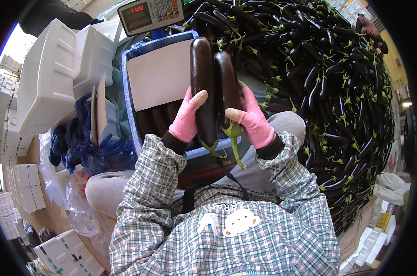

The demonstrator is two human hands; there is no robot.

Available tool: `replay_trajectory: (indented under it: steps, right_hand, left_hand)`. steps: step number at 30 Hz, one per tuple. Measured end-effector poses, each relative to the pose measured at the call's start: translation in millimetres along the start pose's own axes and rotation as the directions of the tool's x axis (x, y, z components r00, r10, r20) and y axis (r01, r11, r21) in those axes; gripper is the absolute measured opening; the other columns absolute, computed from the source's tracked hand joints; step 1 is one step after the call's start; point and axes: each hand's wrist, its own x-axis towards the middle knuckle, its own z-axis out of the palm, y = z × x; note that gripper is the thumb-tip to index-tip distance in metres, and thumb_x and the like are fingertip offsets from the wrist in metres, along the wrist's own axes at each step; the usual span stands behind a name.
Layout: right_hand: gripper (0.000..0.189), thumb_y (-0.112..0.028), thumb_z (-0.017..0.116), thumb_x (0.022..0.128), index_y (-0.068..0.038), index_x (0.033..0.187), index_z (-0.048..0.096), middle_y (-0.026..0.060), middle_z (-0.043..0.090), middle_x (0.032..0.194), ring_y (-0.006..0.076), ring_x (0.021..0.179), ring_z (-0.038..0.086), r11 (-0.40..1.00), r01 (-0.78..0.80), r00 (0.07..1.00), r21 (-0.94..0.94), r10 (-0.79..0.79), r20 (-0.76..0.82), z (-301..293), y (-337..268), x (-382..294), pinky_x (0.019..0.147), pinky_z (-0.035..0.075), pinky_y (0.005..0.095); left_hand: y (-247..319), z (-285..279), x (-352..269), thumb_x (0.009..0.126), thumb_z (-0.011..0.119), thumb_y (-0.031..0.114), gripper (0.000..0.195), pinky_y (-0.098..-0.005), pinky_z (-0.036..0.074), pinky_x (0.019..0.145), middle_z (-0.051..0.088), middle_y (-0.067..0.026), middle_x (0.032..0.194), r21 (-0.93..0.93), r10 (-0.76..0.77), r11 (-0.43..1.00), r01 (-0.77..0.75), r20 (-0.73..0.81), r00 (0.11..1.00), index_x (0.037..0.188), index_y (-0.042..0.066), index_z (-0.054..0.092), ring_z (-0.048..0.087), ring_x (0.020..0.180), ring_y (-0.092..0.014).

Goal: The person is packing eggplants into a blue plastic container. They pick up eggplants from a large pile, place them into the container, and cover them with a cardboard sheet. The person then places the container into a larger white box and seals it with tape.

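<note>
My left hand (187, 115), in a pink glove with a tan thumb tip, grips a long dark eggplant (203, 76) with its green stem towards me. A second, slightly shorter eggplant (226, 79) lies alongside it, held in my right hand (251, 117), gloved the same way. Both eggplants are over the right side of a box with a blue liner (128, 93). A pale sheet of cardboard or paper (160, 74) covers the far part of the box. More eggplants (156, 120) show in the box below the sheet's near edge.
A digital scale display (149, 15) stands behind the box. A large heap of eggplants (332, 86) fills the right side. White foam boxes (53, 76) and blue plastic bags (105, 157) are at the left. Clear plastic film (77, 203) lies by my left knee. Someone's gloved hand (370, 29) appears far right.
</note>
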Motion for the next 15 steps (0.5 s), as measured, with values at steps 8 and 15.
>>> replay_trajectory:
  steps: [8,15]
  right_hand:
    - [0.080,-0.010,0.067,0.085,-0.003,0.154,0.028,0.0152,0.060,0.122,0.0211,0.102,0.062,0.993,0.054,0.990,0.110,-0.068,0.127,99,35,169,0.087,0.053,0.0343]
    - [0.054,-0.035,0.066,0.090,-0.003,0.133,0.060,0.0242,0.064,0.127,0.0389,0.120,0.060,0.696,-0.175,0.973,-0.696,0.013,-0.231,129,97,273,0.104,0.047,0.0412]
  left_hand:
    - [116,-104,-27,0.092,0.063,0.054,0.065,-0.0376,0.063,0.080,0.064,-0.0120,0.104,-0.069,0.285,0.948,-0.312,-0.260,0.923,0.128,0.001,0.054,0.068,0.092,-0.024]
    - [133,-91,-6,0.096,0.060,0.053,0.063,-0.0346,0.060,0.080,0.064,-0.0106,0.108,0.125,0.277,0.961,-0.247,-0.432,0.858,0.129,0.000,0.055,0.066,0.089,-0.023]
